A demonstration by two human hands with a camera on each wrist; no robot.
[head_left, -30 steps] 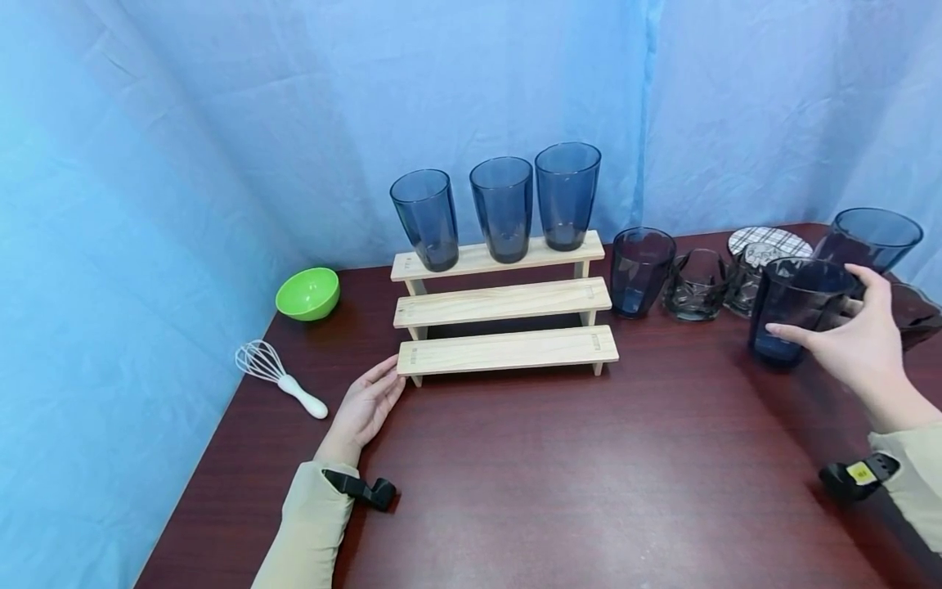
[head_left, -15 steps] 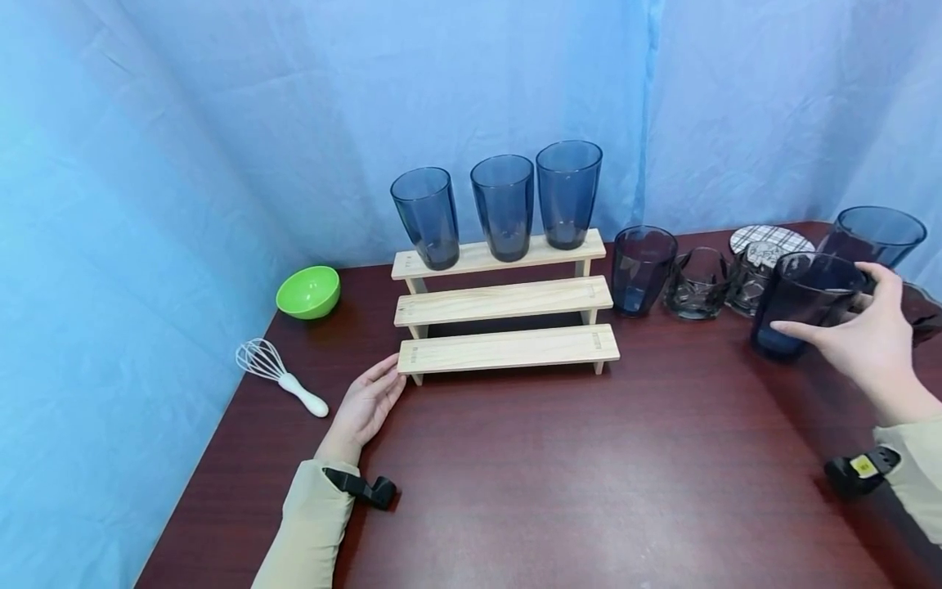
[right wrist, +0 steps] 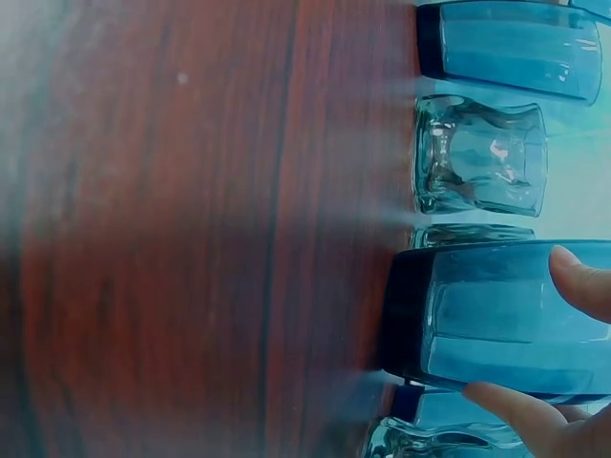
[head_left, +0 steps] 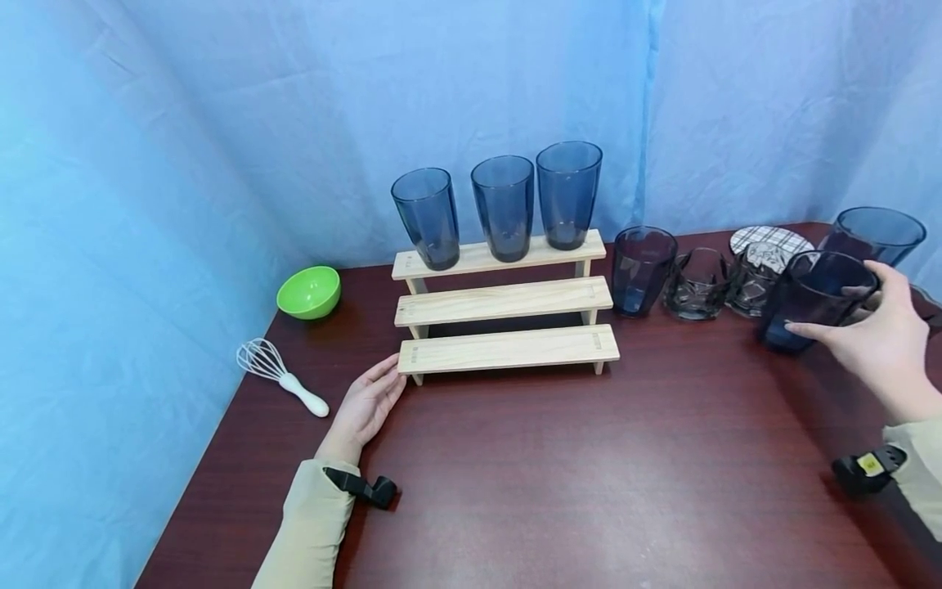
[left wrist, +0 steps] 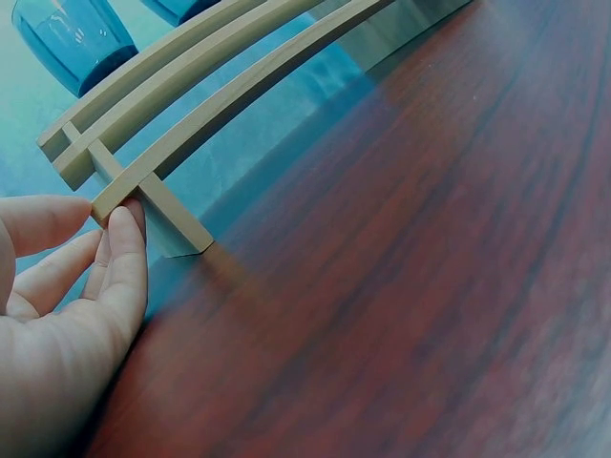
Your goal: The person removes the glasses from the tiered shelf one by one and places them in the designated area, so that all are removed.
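Note:
My left hand (head_left: pixel 364 409) pinches the left end of the lowest step of a three-tier wooden display stand (head_left: pixel 508 350). In the left wrist view, the thumb lies against that board's corner (left wrist: pixel 113 203) and the fingertips curl beneath it. Three blue glass tumblers stand upright along the top step, among them the middle tumbler (head_left: pixel 504 213). On the right side, my right hand (head_left: pixel 886 339) grips another blue tumbler (head_left: pixel 813 304) around its side. The right wrist view shows this held tumbler (right wrist: pixel 506 320) upright, its dark base close to the tabletop.
Right of the stand are a dark tumbler (head_left: pixel 640 274), short clear glasses (head_left: pixel 695 286), a checked round coaster (head_left: pixel 776 240) and another tumbler (head_left: pixel 872 233) behind my right hand. A green bowl (head_left: pixel 309 293) and a white-handled whisk (head_left: pixel 283 380) lie at the left. Blue curtains back the table.
My right hand has shifted a little to the right and back, bringing the tumbler with it. The left hand and the stand have stayed in place.

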